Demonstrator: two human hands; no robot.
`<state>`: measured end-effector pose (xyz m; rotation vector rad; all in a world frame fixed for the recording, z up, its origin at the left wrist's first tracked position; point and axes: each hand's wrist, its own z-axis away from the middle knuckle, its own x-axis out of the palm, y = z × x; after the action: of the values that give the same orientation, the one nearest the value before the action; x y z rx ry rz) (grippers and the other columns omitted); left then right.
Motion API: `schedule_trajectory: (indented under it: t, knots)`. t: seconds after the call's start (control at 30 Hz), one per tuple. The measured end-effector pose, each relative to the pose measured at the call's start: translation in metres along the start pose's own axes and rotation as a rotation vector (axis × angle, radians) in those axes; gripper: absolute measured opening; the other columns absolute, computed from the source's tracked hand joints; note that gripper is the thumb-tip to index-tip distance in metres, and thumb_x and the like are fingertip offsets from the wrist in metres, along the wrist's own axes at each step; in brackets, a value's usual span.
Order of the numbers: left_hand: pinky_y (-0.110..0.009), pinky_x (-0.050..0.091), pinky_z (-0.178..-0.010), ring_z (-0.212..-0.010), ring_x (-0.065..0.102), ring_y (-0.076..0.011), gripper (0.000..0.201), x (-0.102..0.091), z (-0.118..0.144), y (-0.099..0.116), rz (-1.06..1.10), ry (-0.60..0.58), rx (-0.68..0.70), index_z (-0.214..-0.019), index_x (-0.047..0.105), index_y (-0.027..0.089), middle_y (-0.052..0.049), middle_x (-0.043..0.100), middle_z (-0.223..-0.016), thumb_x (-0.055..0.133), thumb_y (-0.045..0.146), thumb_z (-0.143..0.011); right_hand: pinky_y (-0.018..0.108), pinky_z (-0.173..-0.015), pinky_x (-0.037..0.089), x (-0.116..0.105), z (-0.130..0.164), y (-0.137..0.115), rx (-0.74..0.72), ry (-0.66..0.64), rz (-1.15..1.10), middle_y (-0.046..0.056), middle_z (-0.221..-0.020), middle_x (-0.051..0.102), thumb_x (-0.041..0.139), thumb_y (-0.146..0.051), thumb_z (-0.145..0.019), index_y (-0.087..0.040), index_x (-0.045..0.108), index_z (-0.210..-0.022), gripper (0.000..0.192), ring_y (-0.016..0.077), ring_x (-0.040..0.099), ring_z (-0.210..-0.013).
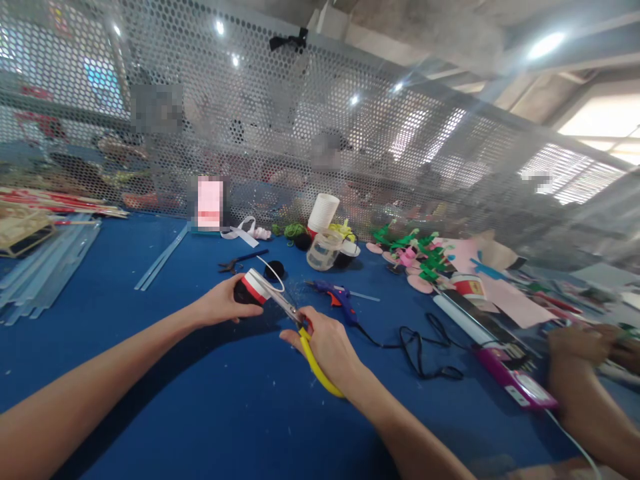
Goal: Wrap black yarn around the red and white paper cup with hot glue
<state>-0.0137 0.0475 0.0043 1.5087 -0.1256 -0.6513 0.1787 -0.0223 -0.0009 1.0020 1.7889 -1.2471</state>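
My left hand (224,301) is wrapped round a small paper cup (256,287), dark at its base with red and white bands, tipped toward the right. In my right hand (333,337) are scissors (314,365) with yellow handles. Their blades meet the cup's white rim, where a thin white strip (273,273) curls away in a loop. Just behind the cup lie a round black piece (275,270) and dark pliers (233,265). A blue glue gun (341,299) rests right of the blades, its black cord trailing to the right.
Translucent glue sticks (55,267) lie at left. A phone-like screen (209,203), a white cup stack (324,212) and a clear jar (323,253) stand by the perforated partition (280,100). At right are green-and-pink craft flowers (425,257), a purple power strip (515,380) and another person's hand (575,347).
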Motion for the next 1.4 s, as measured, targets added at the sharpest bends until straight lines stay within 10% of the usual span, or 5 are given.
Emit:
schedule_trajectory:
  t: [0.2,0.43,1.4]
  knots:
    - [-0.026,0.045,-0.053,-0.066,0.053,-0.0155,0.052,-0.006,0.002,0.005,0.052,0.000,-0.016,-0.100,0.045,0.014,-0.004,0.054,-0.079,0.064,0.037,-0.056,0.023,-0.047,0.035,-0.003,0.000,-0.001,0.011,0.012,0.004,0.002,-0.060,0.056,0.054,-0.047,-0.066,-0.017,0.053,-0.078,0.033,0.0154,0.052,-0.052]
    - [-0.029,0.044,-0.055,-0.065,0.056,-0.0157,0.040,-0.015,0.005,0.005,0.373,-0.265,-0.110,-0.095,0.048,0.017,-0.005,0.056,-0.080,0.058,0.038,-0.063,0.024,-0.051,0.037,-0.003,0.000,-0.001,-0.048,0.012,-0.051,0.002,-0.062,0.054,0.055,-0.046,-0.065,-0.016,0.051,-0.080,0.034,0.0145,0.051,-0.055]
    - [-0.024,0.044,-0.050,-0.060,0.051,-0.0118,0.043,-0.007,0.004,0.008,0.078,-0.075,-0.034,-0.091,0.046,0.013,0.001,0.051,-0.066,0.064,0.035,-0.058,0.023,-0.049,0.034,0.001,0.001,-0.001,-0.019,0.005,-0.021,0.000,-0.059,0.052,0.055,-0.049,-0.065,-0.018,0.050,-0.075,0.033,0.0140,0.048,-0.052]
